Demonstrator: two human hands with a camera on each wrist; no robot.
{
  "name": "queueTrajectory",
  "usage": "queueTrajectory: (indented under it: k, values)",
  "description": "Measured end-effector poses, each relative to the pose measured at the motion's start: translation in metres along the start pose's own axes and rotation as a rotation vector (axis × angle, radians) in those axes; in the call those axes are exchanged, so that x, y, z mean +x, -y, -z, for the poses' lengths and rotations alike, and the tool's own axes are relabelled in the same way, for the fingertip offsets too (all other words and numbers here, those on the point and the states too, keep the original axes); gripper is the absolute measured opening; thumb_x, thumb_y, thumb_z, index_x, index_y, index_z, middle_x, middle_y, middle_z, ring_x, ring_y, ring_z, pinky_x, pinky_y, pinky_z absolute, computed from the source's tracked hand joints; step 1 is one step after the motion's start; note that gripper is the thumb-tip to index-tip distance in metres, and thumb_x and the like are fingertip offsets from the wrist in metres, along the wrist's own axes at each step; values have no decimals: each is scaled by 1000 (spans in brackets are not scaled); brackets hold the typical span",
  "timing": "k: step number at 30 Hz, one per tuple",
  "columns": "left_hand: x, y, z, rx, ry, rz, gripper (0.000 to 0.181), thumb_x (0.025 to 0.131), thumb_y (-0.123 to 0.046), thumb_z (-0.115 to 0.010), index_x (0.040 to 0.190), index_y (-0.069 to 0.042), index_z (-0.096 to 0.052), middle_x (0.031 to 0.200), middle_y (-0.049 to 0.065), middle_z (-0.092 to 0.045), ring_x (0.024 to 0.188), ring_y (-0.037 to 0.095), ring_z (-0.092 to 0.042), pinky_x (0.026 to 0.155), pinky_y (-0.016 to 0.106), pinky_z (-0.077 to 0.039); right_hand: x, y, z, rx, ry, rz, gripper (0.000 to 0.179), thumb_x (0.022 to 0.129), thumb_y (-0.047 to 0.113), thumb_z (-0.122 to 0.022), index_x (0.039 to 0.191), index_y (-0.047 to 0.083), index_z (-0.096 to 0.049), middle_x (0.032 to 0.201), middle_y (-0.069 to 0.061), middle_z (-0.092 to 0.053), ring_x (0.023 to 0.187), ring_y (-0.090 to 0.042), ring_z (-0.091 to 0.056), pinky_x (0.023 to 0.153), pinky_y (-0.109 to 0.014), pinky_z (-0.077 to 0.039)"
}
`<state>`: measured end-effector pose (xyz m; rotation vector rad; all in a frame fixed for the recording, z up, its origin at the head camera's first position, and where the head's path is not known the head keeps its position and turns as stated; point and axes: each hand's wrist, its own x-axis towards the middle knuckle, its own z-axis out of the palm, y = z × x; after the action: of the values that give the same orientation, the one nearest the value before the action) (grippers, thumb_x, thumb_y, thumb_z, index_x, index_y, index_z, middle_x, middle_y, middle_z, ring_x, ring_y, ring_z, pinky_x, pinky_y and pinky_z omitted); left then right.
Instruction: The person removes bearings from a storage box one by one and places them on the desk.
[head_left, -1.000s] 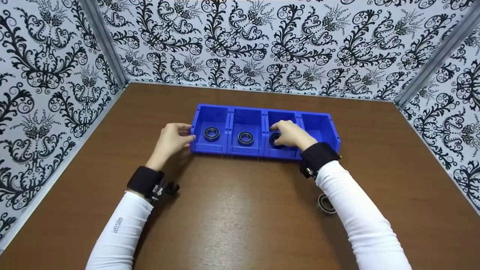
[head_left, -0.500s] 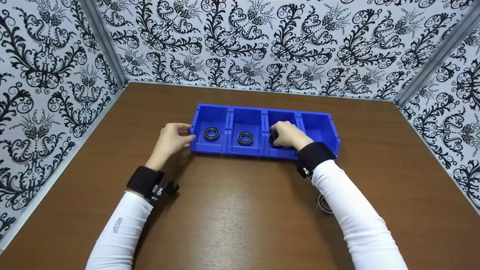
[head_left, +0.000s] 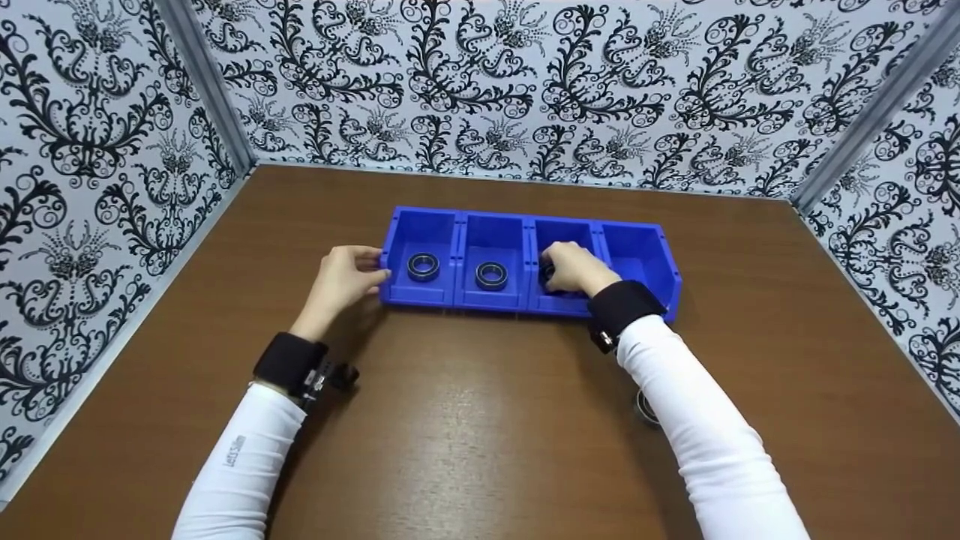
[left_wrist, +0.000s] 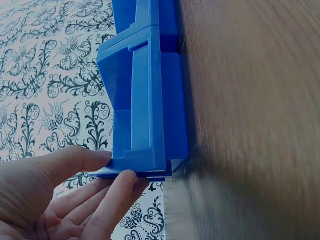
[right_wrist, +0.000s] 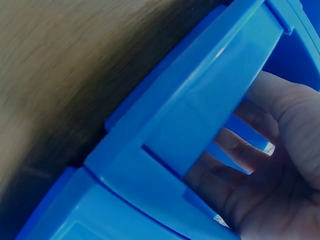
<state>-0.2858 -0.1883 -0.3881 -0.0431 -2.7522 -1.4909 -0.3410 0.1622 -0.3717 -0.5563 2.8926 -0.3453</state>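
Observation:
A blue bin [head_left: 491,301] divided into several compartments sits on the brown table. Ball bearings lie flat in its first [head_left: 424,279] and second [head_left: 491,287] compartments from the left. My left hand [head_left: 341,277] holds the bin's left end wall; in the left wrist view the thumb is on the inner side, fingers outside. Reaching into the third compartment, my right hand [head_left: 576,268] has thumb and fingers around another bearing [head_left: 546,276], mostly covered by the hand. The right wrist view shows the fingers [right_wrist: 240,150] behind the bin's front wall, which hides the bearing.
One more bearing [head_left: 643,410] rests on the table [head_left: 450,420], partly covered by the right sleeve [head_left: 697,420]. The rightmost compartment [head_left: 634,255] shows a bare floor. Patterned walls [head_left: 525,90] enclose the table at the back and sides.
My right wrist and forearm have shifted slightly left, and the hand sits a little lower over the third compartment's bearing. The sleeve covers more of the table bearing. My left hand stays put.

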Motion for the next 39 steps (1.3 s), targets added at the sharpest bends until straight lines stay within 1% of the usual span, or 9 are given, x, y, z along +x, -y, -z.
queueTrajectory:
  k: [4, 8, 11, 16, 21, 28, 33, 35, 39]
  values:
    - [0, 0, 0, -5, 1, -2, 46, 94, -6, -69, 137, 7, -60, 136, 26, -65, 124, 38, -67, 88, 35, -64, 2, -1, -1, -3, 3, -7, 33, 77, 3, -70, 110, -3, -71, 111, -24, -72, 95, -34, -60, 91, -57, -55]
    - [1, 1, 0, -17, 4, -4, 46, 94, -5, -68, 137, 8, -60, 135, 27, -66, 120, 38, -69, 86, 33, -65, 4, -1, -2, -17, 4, -2, 27, 76, 3, -68, 103, -3, -71, 103, -22, -70, 89, -33, -57, 86, -57, -55]
    - [1, 1, 0, -23, 4, -3, 45, 94, -5, -68, 137, 8, -60, 134, 28, -66, 118, 38, -70, 86, 33, -65, 5, -1, -2, -20, 6, -8, 23, 76, 3, -68, 98, -2, -70, 99, -20, -69, 86, -31, -55, 84, -56, -54]
    - [1, 1, 0, -17, 1, -3, 45, 94, -5, -68, 136, 8, -60, 134, 28, -66, 119, 39, -69, 86, 33, -65, 5, 0, -2, -27, 5, -7, 18, 77, 3, -68, 95, -1, -69, 99, -21, -69, 86, -31, -56, 84, -55, -55]
    - [1, 1, 0, -19, 0, -5, 45, 94, -4, -68, 137, 8, -60, 134, 28, -66, 122, 39, -68, 85, 31, -65, 5, 0, -3, -29, 7, -9, 18, 78, 5, -71, 95, -1, -70, 99, -19, -70, 87, -31, -57, 85, -55, -55]
    - [1, 2, 0, -18, 0, -4, 46, 94, -5, -69, 137, 8, -60, 134, 28, -66, 119, 39, -69, 85, 32, -65, 4, -1, -3, -27, -2, -12, 9, 78, 6, -71, 85, 3, -67, 90, -14, -66, 83, -29, -57, 80, -52, -55]
    - [1, 1, 0, -14, -2, -6, 46, 94, -5, -68, 137, 8, -60, 134, 28, -66, 120, 39, -69, 85, 33, -65, 4, -2, -4, -27, 0, -15, 13, 78, 7, -72, 90, 2, -70, 94, -15, -68, 86, -30, -58, 82, -53, -55]
    - [0, 1, 0, -6, -4, -5, 46, 94, -6, -68, 137, 8, -60, 134, 27, -67, 119, 38, -69, 86, 35, -65, 4, -2, -5, -31, -5, -9, 16, 78, 8, -72, 92, 1, -71, 94, -16, -69, 87, -31, -59, 83, -54, -56]
    - [0, 0, -1, 9, -2, -3, 46, 94, -7, -68, 137, 7, -60, 132, 27, -68, 117, 37, -70, 88, 38, -65, 5, -4, -6, -39, -16, 7, 16, 77, 9, -72, 91, 1, -71, 92, -15, -69, 86, -32, -59, 82, -55, -56]
